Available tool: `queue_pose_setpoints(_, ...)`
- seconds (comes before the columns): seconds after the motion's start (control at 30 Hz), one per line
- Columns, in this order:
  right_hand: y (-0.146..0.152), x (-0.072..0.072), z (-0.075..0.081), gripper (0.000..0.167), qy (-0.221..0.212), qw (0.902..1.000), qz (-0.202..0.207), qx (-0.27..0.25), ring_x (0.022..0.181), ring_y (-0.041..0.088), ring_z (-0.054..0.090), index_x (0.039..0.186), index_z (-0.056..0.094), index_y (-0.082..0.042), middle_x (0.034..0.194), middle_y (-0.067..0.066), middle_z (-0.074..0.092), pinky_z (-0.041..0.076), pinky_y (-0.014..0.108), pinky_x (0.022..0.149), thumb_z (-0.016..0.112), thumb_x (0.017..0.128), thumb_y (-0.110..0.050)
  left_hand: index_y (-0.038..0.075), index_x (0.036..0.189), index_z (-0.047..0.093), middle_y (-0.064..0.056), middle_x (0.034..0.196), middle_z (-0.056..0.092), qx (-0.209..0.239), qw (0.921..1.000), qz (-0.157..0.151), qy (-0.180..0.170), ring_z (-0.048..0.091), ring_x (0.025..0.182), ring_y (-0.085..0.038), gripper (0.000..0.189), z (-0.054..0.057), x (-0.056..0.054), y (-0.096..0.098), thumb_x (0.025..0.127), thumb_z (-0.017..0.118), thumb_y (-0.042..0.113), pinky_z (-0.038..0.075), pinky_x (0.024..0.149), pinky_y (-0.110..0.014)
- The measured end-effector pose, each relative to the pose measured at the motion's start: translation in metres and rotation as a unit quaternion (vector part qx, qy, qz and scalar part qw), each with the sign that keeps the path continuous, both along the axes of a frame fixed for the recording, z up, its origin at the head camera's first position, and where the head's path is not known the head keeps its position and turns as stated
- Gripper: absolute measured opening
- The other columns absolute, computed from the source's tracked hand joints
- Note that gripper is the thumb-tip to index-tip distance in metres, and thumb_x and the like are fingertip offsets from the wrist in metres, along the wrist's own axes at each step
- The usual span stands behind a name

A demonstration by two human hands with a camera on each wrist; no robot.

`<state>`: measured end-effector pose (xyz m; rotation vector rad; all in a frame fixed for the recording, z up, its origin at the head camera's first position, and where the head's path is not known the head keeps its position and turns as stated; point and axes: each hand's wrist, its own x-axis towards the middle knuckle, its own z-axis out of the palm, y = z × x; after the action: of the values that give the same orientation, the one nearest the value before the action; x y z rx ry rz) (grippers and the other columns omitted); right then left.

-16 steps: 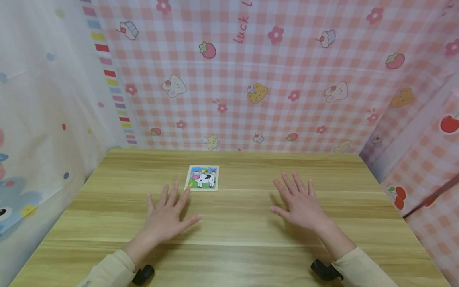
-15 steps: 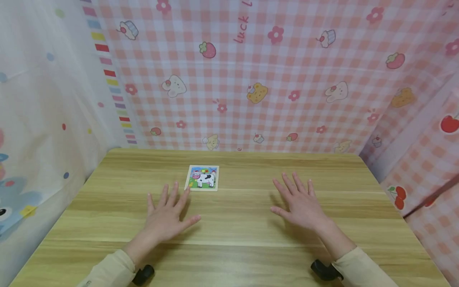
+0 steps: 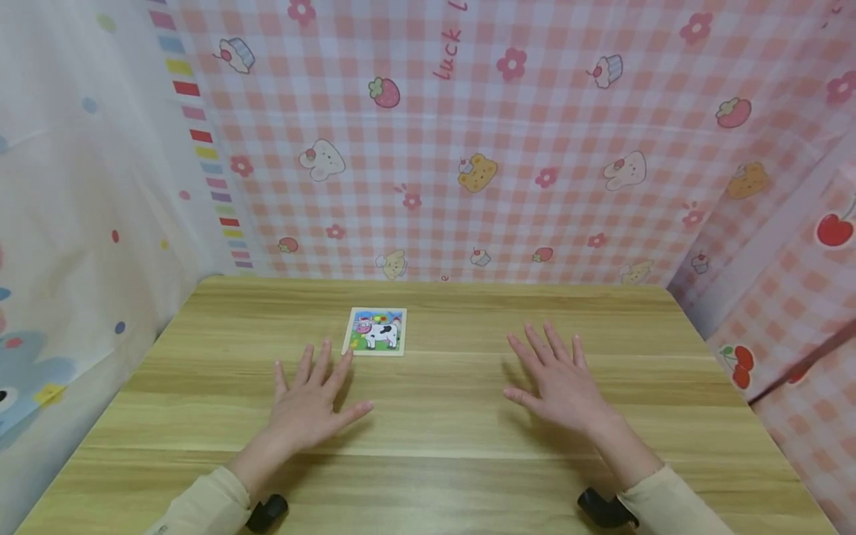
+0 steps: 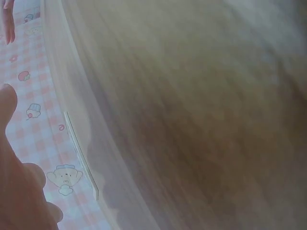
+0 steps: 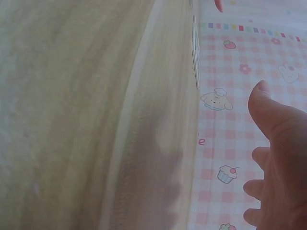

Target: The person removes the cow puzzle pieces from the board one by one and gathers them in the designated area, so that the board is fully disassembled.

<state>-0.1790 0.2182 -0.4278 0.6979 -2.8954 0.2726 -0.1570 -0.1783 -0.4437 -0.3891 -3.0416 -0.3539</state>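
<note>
A small square cow picture puzzle [image 3: 376, 332] with a pale border lies flat toward the back of the table, left of centre. In the head view my left hand [image 3: 306, 405] is spread palm down over the wood, its index fingertip overlapping the puzzle's near left corner. My right hand [image 3: 562, 386], fingers also spread, hovers to the right, well apart from the puzzle. Neither hand holds anything. From the left wrist, the puzzle [image 4: 81, 155] shows edge-on as a thin strip beyond the fingers; the right wrist view has the puzzle [image 5: 195, 52] edge-on near the top.
The wooden table [image 3: 441, 423] spreads beneath both hands. A pink checked curtain [image 3: 428, 148] hangs behind its far edge, with a white dotted curtain [image 3: 80, 186] at the left. Black wrist mounts [image 3: 267, 513] sit below the sleeves.
The whole head view has shifted slightly, with the scene a few pixels further left. The hands and the puzzle hold the same places on and over the table.
</note>
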Motion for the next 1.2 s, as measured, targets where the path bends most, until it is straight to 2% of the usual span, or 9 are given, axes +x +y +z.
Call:
queue_pose_setpoints(0.3,0.001,0.002,-0.011,0.083,0.001,0.9996,0.007,-0.027,0.148,0.043,0.006,0.155,0.033,-0.012,0.162,0.017,0.02,-0.004,0.069,0.111,0.066,0.09,-0.051,0.015,0.157,0.029,-0.021,0.162,0.012,0.014,0.9999,0.0,-0.002,0.005,0.147,-0.046,0.09,-0.001,0.001,0.002,0.09,0.05,0.071,-0.008,0.107,-0.074)
queue_pose_setpoints(0.57,-0.008,0.002,-0.015,0.084,0.033,0.9965,0.024,-0.073,0.146,0.044,0.018,0.154,0.037,-0.013,0.158,0.017,0.029,0.007,0.073,0.11,0.074,0.085,-0.047,0.015,0.156,0.033,-0.021,0.161,0.017,0.037,0.9993,-0.006,0.008,0.012,0.147,-0.046,0.087,-0.003,-0.006,0.006,0.09,0.053,0.068,-0.004,0.106,-0.076)
queue_pose_setpoints(0.73,-0.019,-0.001,-0.016,0.084,0.048,0.9923,0.039,-0.107,0.144,0.041,0.025,0.152,0.04,-0.011,0.155,0.018,0.037,0.013,0.069,0.112,0.077,0.083,-0.042,0.012,0.153,0.04,-0.019,0.16,0.025,0.048,0.9984,-0.023,0.019,0.024,0.144,-0.043,0.082,-0.003,-0.019,0.009,0.091,0.056,0.064,0.003,0.108,-0.075)
queue_pose_setpoints(0.93,-0.03,-0.005,-0.017,0.079,0.036,0.9882,0.052,-0.139,0.143,0.038,0.029,0.149,0.044,-0.007,0.152,0.016,0.041,0.013,0.061,0.116,0.078,0.084,-0.038,0.007,0.15,0.042,-0.02,0.158,0.03,0.072,0.9955,-0.059,0.016,0.029,0.141,-0.045,0.078,-0.008,-0.042,0.007,0.093,0.059,0.057,0.012,0.111,-0.07)
queue_pose_setpoints(1.07,-0.04,-0.008,-0.019,0.075,0.011,0.9834,0.064,-0.169,0.144,0.036,0.029,0.148,0.046,-0.006,0.152,0.015,0.043,0.015,0.057,0.117,0.077,0.086,-0.034,0.002,0.149,0.041,-0.025,0.157,0.028,0.108,0.9916,-0.072,-0.002,0.028,0.141,-0.048,0.074,-0.011,-0.058,0.003,0.095,0.063,0.047,0.018,0.112,-0.066)
queue_pose_setpoints(1.2,-0.051,-0.012,-0.02,0.071,0.007,0.976,0.083,-0.201,0.142,0.037,0.033,0.145,0.049,-0.005,0.147,0.017,0.048,0.022,0.057,0.115,0.078,0.086,-0.03,-0.001,0.147,0.043,-0.031,0.154,0.027,0.153,0.9858,-0.067,-0.017,0.028,0.138,-0.052,0.07,-0.011,-0.07,-0.001,0.094,0.066,0.038,0.023,0.111,-0.064)
